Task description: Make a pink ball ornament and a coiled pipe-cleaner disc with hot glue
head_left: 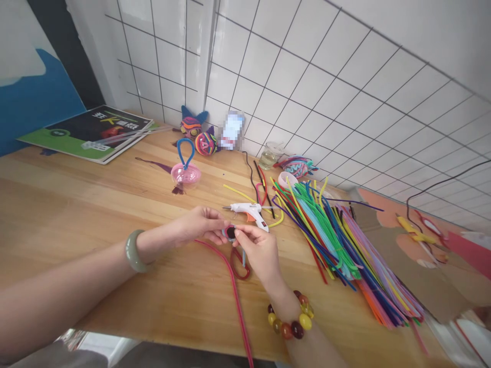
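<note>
Both of my hands meet over the middle of the wooden table [184,306]. Between them is a small round piece [230,232] with a black centre and a paler rim; its exact kind is too small to make out. My left hand [201,225] pinches its left edge, and the fingertips of my right hand [257,248] close on its right side. Just beyond my fingers lies a white glue gun [247,208] with an orange trigger. Red-handled scissors [241,273] rest below my hands, partly covered. A long pinkish-red pipe cleaner [235,296] curves from under my left hand to the front edge.
Bundled pipe cleaners [337,245] in many colours lie at the right on cardboard [418,266]. Toward the wall stand a pink plastic piece with a blue loop [186,174], colourful wrapped figures [206,142], a phone [232,130] and a glass jar [270,156]. A book [88,133] lies far left.
</note>
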### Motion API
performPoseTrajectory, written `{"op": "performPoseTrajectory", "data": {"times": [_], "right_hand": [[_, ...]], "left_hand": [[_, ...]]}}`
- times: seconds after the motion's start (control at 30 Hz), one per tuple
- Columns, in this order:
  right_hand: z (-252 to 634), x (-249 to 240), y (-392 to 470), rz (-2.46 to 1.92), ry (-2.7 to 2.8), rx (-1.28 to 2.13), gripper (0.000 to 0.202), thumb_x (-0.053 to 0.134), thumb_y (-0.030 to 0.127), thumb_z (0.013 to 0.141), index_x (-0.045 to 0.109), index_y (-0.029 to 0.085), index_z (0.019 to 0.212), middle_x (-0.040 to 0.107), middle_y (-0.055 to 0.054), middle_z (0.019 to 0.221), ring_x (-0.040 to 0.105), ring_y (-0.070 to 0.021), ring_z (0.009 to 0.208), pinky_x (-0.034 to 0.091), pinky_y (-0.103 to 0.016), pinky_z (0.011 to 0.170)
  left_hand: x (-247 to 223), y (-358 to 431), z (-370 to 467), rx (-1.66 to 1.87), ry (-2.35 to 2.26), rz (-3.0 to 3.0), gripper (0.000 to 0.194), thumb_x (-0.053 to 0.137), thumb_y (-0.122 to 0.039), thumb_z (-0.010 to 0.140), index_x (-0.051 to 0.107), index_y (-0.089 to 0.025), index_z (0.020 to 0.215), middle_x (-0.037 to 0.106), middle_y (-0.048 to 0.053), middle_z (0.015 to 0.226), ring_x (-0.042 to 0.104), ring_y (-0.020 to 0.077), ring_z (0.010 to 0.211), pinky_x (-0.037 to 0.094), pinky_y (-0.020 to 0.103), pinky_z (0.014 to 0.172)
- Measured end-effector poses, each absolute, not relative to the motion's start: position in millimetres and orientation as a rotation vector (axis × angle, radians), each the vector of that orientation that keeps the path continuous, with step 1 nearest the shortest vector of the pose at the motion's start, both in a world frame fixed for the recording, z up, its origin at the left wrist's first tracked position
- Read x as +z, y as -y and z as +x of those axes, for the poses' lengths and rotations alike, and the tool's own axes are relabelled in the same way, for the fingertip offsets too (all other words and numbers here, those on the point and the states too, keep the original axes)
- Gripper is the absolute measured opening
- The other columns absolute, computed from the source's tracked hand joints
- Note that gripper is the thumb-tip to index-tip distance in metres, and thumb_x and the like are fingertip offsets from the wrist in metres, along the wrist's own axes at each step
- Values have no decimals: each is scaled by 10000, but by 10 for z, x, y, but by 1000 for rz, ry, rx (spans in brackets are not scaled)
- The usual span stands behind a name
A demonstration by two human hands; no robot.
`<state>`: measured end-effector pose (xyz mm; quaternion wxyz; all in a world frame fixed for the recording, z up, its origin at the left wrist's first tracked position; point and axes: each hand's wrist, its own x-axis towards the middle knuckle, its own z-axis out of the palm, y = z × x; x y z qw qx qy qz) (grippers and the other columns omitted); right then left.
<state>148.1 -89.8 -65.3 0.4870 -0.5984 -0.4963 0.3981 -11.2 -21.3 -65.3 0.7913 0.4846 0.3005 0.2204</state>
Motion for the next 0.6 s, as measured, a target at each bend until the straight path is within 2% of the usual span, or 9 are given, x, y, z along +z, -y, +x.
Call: {"op": "performPoseTrajectory", "data": {"times": [0.13, 0.33, 0.6], "right_hand": [[1487, -652, 886, -1436, 1175, 944, 168, 620, 243, 702, 671, 142, 827, 670, -31, 618, 624, -153, 550, 504, -259, 551], [1489, -669, 894, -1425, 1250, 873, 180, 590, 247, 731, 671, 142, 852, 676, -40, 649, 623, -148, 575, 505, -258, 572], [1484, -660, 907, -1433, 1298, 911, 174, 589, 254, 728, 664, 149, 844, 688, -47, 680, 626, -150, 547, 507, -258, 534]], "left_hand": [[-630, 233, -104, 465, -633, 1012, 245, 648, -348, 713, 668, -113, 779, 701, 80, 702, 642, 132, 618, 514, 225, 609], [-655, 269, -56, 485, -742, 1109, 266, 701, -358, 642, 659, -119, 750, 693, 52, 688, 624, 111, 570, 496, 202, 545], [-670, 225, -75, 484, -762, 1188, 288, 695, -362, 633, 651, -94, 727, 671, 50, 595, 616, 122, 530, 503, 229, 536]]}}
